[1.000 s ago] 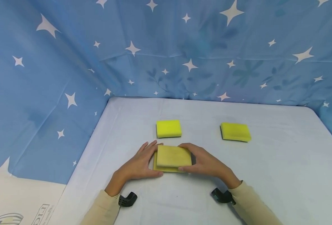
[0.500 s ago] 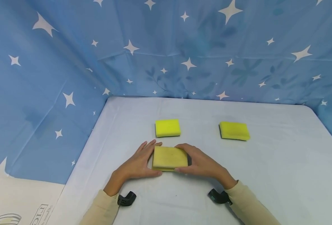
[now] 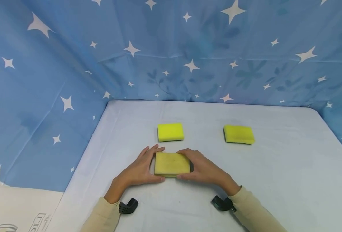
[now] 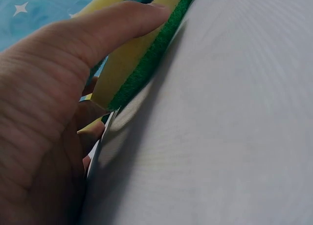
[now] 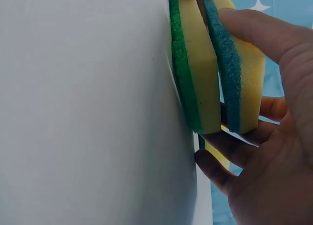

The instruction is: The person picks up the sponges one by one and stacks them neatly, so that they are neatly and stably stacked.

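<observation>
Two yellow sponges lie stacked [image 3: 172, 163] on the pale table [image 3: 275, 167], near its front middle. My left hand [image 3: 155, 164] clasps the stack's left end, thumb along the near edge. My right hand [image 3: 192, 166] holds the right end, its fingers curled over the far edge. In the right wrist view the lower sponge [image 5: 193, 63] has a green scouring layer against the table, and the upper sponge [image 5: 239, 78] has a blue layer; my right hand [image 5: 274, 137] wraps the upper one. In the left wrist view my left thumb [image 4: 98, 34] rests on the yellow side of the stack [image 4: 132, 68].
Two more yellow sponges lie farther back: one straight behind the stack [image 3: 170, 132], one to the right [image 3: 239, 134]. A blue star-patterned cloth [image 3: 188, 48] walls the table at the back and left. Black wrist mounts [image 3: 127, 206] sit by each cuff.
The upper sponge has slid left and squared up over the lower one, which no longer shows at the left and front. Both hands have closed in slightly on the stack.
</observation>
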`<control>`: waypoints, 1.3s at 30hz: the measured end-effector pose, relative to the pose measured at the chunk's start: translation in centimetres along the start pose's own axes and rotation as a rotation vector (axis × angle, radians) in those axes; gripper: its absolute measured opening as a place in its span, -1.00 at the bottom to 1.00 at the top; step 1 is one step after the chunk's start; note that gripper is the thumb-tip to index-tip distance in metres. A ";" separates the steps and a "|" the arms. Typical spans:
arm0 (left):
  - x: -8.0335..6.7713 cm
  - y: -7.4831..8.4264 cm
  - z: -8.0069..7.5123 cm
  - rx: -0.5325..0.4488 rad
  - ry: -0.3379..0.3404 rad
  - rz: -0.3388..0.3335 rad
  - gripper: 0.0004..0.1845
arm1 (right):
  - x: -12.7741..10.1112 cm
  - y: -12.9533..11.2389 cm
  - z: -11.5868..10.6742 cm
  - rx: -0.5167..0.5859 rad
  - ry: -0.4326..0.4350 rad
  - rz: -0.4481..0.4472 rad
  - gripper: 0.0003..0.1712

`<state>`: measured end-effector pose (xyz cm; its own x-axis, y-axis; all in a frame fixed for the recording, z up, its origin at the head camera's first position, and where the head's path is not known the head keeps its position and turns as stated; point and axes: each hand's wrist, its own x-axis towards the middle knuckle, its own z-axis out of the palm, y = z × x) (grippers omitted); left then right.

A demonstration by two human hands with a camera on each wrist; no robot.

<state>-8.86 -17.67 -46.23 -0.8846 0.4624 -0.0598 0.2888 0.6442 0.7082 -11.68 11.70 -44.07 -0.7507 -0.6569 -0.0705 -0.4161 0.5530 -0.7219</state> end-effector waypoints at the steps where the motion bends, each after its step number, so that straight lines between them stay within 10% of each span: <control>1: 0.0 0.0 0.0 -0.001 0.001 0.003 0.15 | 0.0 0.0 0.0 -0.004 0.001 -0.003 -0.04; 39: 0.3 -0.5 0.3 -0.022 0.024 0.041 -0.01 | -1.4 1.5 -3.8 0.007 0.143 -0.030 -0.01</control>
<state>-9.15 -17.68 -46.78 -0.8811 0.4727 -0.0138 0.3167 0.6115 0.7251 -13.23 15.42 -42.40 -0.8035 -0.5933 0.0495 -0.4362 0.5301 -0.7272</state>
